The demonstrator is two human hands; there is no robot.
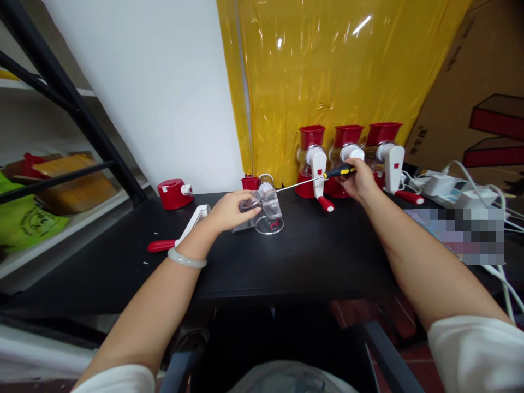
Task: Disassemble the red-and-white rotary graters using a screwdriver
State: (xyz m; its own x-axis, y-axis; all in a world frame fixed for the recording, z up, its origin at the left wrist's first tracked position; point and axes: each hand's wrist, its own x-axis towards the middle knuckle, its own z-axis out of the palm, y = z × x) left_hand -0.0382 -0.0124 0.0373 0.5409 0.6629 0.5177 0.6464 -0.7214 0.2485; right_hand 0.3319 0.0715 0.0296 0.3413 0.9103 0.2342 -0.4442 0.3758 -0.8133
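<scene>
My left hand is closed around a clear plastic grater housing, which lies tilted on the black table. A yellow-and-black screwdriver is gripped in my right hand. Its long metal shaft points left, with the tip at or very near the housing's upper right edge; whether they touch I cannot tell. Left of my left hand lies a white crank handle with a red grip, partly hidden by the wrist. Behind the housing are a red hopper piece and a round drum-like part.
A red base sits at the table's back left. Three rotary graters with red hoppers and white cranks line the back right. White cables and chargers clutter the right end, near a large cardboard box. Shelving stands at left.
</scene>
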